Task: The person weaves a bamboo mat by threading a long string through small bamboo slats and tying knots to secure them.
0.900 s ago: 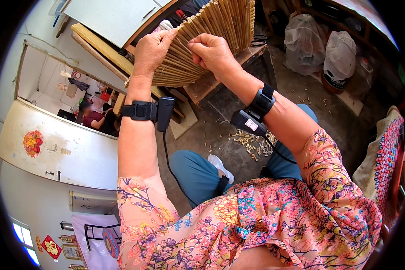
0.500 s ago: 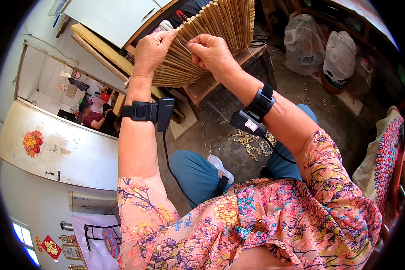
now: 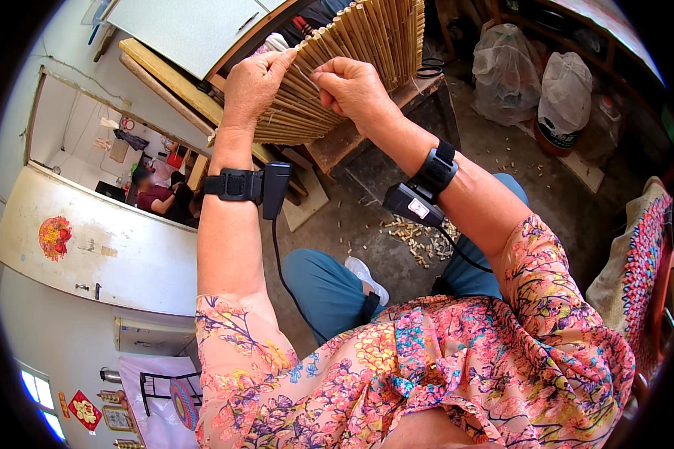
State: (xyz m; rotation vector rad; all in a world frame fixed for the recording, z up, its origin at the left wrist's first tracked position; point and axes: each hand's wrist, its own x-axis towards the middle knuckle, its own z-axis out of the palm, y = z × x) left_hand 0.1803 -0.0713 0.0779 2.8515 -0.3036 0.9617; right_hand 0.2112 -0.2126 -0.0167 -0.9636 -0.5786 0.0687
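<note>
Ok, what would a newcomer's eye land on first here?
Probably the bright floral blouse across the lower part of the view. Next, the fanned bamboo sticks at the top, with the left hand and right hand near their left part. Then the scatter of short pale pieces on the floor between the legs.

The row of sticks [image 3: 378,45] stood on the counter [image 3: 331,153] before the person, the left grip [image 3: 251,86] at its left part and the right grip [image 3: 356,86] to the right of that. Boards [image 3: 174,81] lay left of the sticks, a cabinet [image 3: 183,34] beyond. Two bags [image 3: 508,75] were right of the counter. Cut pieces [image 3: 419,241] lay on the floor [image 3: 404,284] between the legs [image 3: 323,288].
</note>
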